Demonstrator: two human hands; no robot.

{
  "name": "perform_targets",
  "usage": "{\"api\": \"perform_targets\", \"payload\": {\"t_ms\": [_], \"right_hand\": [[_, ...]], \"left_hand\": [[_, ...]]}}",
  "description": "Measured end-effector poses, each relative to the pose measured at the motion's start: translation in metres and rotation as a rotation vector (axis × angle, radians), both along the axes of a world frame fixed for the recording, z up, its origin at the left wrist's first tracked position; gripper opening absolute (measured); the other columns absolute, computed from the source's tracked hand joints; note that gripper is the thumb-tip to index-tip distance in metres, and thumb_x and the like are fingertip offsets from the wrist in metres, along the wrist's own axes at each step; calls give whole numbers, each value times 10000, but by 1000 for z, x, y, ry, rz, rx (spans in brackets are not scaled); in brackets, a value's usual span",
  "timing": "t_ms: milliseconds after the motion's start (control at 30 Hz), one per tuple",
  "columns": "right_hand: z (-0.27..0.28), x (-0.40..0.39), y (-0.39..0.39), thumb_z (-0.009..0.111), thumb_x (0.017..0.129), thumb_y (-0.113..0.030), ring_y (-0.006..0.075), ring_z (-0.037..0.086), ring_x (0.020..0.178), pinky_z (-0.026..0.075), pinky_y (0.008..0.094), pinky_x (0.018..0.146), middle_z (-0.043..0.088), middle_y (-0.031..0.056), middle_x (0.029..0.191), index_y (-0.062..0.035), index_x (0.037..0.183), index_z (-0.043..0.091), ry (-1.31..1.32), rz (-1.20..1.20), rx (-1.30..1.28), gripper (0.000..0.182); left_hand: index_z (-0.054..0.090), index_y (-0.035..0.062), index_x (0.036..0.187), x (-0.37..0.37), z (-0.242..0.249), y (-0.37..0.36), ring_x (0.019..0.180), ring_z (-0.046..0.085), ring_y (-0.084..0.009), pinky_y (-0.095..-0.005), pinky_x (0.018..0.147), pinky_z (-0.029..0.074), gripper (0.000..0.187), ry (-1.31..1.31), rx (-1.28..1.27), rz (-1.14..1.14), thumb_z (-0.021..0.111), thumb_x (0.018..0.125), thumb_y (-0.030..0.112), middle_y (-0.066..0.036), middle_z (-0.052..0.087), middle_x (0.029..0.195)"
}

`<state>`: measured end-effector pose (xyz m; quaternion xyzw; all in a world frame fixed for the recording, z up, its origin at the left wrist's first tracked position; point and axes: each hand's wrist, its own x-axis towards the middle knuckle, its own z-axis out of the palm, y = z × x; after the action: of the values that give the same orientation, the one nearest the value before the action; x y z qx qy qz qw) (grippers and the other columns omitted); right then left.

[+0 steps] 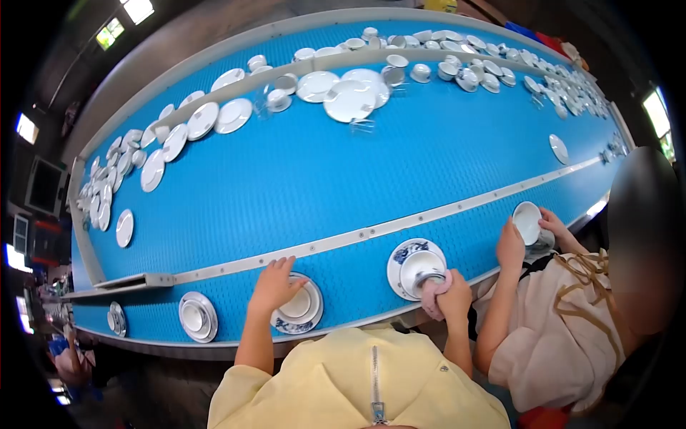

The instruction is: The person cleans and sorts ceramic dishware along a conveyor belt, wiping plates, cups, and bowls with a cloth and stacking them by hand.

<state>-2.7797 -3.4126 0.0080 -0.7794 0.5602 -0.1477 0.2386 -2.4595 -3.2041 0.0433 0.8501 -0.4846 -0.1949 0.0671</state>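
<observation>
My left hand point(277, 286) is open, fingers stretched toward the metal rail and thumb at the rim of a white bowl point(297, 304). That bowl sits on a blue-patterned plate point(312, 322), partly covered by the hand. My right hand point(456, 297) is closed around a pink cloth point(433, 297). At the cloth's upper end a clear glass rim point(430, 275) shows, overlapping another white bowl point(418, 266). Under this bowl lies a plate with a blue floral border point(411, 249).
A co-worker point(572, 307) at right holds a white bowl point(527, 222) in both hands. Stacked dish sets point(206, 336) stand on the blue belt point(243, 314) to the left. Beyond the metal rail point(379, 229), many plates point(349, 101), bowls and glasses crowd the far side.
</observation>
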Motion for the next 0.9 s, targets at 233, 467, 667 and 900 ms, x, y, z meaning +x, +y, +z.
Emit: {"api": "perform_targets", "payload": {"t_ms": [233,467,667,900], "right_hand": [[17,-27,-40,667,663,-118,358,566,776,449,422,673,576,146,831,-48,887,536,-371,-67,-17,270],[-30,-78,-85,704,597,-112,316,551,766,441,381,685,564,111,830,-43,862,542,-382,44,-416,318],[-78,-97,-107,682,569,-195,299,548,661,422,380,603,558,89,713,-84,725,554,-445,93,-594,231],[-74,-128,-147,657,577,-181,269,543,619,403,367,568,556,52,674,-108,706,558,-390,40,-512,178]], "left_hand": [[433,-21,1229,-115,-24,-109,1170,407,-396,-442,954,363,639,274,-77,-346,633,773,379,-248,435,1255],[375,-31,1259,-165,-51,-148,1214,349,-412,-465,964,337,631,273,-59,-414,628,791,310,-258,371,1306],[455,-12,1211,-169,-52,-174,1018,542,-359,-425,855,433,493,409,-229,-251,626,781,158,-238,556,1091],[579,0,1086,-193,-55,-216,763,639,-295,-345,702,500,312,405,-289,-85,589,781,67,-190,642,869]]}}
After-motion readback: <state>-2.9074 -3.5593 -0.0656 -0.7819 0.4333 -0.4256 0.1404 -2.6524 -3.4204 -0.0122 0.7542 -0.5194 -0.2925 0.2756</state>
